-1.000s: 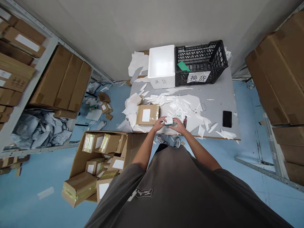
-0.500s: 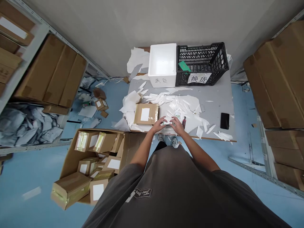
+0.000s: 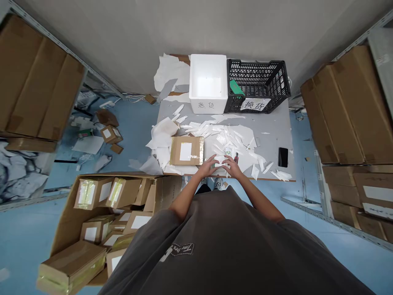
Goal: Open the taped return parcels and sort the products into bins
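Near the table's front edge, both hands meet at a small white packet, whose exact kind is too small to make out. My left hand grips its left side, fingers curled. My right hand pinches the right side. Just left of my left hand lies a taped cardboard box with a white label. A red and black pen-like thing lies beside my right hand. Many white paper pieces are spread behind the hands.
At the table's back stand a white foam box and a black plastic crate holding a green item. A phone lies at right. A large carton of taped boxes stands at left; shelves with cartons flank both sides.
The view has shifted, so the table sits slightly further left and more of the right shelf shows. My hands stay together at the table's front edge, and the white packet between them shows more plainly.
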`<state>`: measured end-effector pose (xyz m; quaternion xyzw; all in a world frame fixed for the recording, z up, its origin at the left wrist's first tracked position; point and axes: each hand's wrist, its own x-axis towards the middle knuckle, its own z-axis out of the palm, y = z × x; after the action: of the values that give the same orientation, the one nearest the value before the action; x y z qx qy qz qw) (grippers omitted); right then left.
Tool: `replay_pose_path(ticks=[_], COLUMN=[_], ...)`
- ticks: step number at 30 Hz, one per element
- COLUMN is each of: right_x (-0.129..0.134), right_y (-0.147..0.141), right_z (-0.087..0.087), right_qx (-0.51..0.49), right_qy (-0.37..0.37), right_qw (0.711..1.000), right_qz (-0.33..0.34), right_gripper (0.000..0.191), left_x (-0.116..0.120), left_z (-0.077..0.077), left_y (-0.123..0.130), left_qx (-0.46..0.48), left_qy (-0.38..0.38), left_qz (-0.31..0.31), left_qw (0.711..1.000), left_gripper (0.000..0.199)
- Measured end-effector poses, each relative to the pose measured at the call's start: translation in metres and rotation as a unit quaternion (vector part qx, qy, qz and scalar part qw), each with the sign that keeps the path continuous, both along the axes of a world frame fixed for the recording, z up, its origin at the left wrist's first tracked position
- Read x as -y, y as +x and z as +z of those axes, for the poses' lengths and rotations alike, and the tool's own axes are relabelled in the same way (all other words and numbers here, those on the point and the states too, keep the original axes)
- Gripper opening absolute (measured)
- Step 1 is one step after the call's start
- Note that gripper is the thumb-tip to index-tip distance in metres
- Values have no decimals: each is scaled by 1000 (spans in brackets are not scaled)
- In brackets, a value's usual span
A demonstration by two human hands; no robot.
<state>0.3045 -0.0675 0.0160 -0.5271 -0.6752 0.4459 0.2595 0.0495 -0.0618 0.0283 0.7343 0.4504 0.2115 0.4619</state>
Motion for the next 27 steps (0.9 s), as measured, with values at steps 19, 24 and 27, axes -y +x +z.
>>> replay_pose_path(ticks=[19,24,27], right_x=[21,13,-13], right_y=[-19,-21,-35], right_z=[-21,-52,-71], right_qx=[-122,-130,-149], right_qy=[-211,-257,-234], right_qw=[948,943,942], right_qz=[-204,-169,-189], right_gripper=[90,112,102], left_x=[11,2,-15], left_z=[-51,-75,-81], left_y=[12,31,42], left_qx=[180,225,213], left_qy=[-146,-237,-225], left_qz=[147,227,266], left_qw=[962,918,913], left_gripper=[96,90,91])
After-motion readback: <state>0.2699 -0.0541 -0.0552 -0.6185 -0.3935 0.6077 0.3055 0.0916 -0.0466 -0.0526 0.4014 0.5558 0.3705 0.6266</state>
